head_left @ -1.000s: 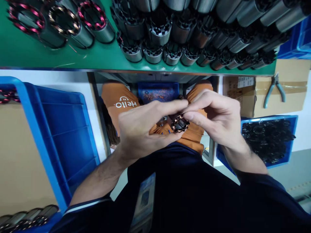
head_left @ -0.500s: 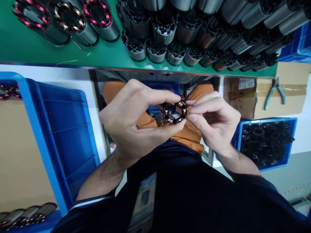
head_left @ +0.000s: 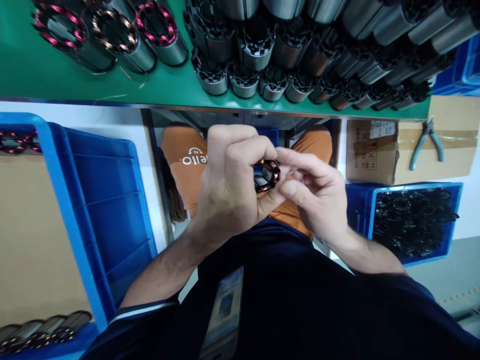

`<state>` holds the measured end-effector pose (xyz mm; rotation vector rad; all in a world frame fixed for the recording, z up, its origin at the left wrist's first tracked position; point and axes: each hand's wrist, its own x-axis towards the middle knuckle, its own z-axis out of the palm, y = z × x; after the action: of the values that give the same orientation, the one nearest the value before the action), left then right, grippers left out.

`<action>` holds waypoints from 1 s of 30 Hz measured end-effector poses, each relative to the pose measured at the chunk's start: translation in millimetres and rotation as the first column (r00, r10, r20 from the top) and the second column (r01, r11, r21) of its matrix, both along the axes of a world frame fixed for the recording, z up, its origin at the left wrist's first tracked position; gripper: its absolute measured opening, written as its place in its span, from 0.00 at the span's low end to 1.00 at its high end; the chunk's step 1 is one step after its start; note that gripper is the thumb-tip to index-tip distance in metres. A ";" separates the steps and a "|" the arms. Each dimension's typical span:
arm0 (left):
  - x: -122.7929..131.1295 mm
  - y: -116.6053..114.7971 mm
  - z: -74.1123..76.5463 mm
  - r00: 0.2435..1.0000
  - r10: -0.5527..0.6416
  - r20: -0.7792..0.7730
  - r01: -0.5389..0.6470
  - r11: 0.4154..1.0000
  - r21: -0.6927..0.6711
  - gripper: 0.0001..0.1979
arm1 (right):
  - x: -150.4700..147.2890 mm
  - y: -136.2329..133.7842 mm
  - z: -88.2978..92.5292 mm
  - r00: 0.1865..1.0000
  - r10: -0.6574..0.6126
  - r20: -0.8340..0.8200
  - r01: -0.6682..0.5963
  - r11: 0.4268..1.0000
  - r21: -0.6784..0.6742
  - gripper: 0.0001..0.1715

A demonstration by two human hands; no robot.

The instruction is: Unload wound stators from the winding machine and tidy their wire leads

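Observation:
A motor stator [head_left: 276, 173] with copper windings and a dark rim is held over my lap, its open end facing up at me. My left hand [head_left: 232, 182] is closed around its left side, fingers curled over the top and thumb below, hiding much of it. At the right rim, my right hand [head_left: 318, 190] has thumb and fingers pinched together close against the stator. Whatever lies between those fingertips is too small or hidden to make out.
A green workbench [head_left: 157, 92] carries wound stators [head_left: 140, 52] and rows of stators with black end pieces [head_left: 243, 82]. On the left stands a blue crate [head_left: 101, 190]. To the right are pliers [head_left: 427, 142] on a cardboard box [head_left: 386, 165] and a blue bin [head_left: 455, 215] of black parts.
My left hand has rolled over the stator, its fingers now curling further across it and covering its left side. The right hand has moved slightly left and down, staying at the rim.

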<state>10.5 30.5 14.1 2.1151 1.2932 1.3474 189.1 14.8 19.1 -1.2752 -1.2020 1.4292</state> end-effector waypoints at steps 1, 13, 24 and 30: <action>-0.6 0.0 -2.4 1.000 -0.003 -0.004 0.003 1.000 0.018 0.20 | -2.9 -2.3 -4.0 1.000 -0.011 -0.010 0.011 1.000 -0.009 0.26; -2.6 -6.7 -7.6 0.992 -0.065 0.110 0.098 0.940 -0.326 0.09 | 5.0 5.6 -3.1 1.000 0.004 -0.004 -0.004 1.000 0.025 0.19; -16.0 7.2 -20.4 0.855 -0.236 0.462 0.501 0.606 -0.618 0.31 | 55.7 36.5 46.2 0.771 0.377 0.514 -0.540 0.814 0.213 0.08; -3.0 -18.7 -28.2 0.985 -0.105 0.134 0.146 0.926 -0.349 0.27 | 62.2 10.8 11.0 0.943 0.332 0.004 -0.307 0.877 -0.370 0.21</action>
<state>7.5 11.9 -14.2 1.8123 1.2265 1.0668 251.3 25.5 30.1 -1.4280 -1.2756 1.9376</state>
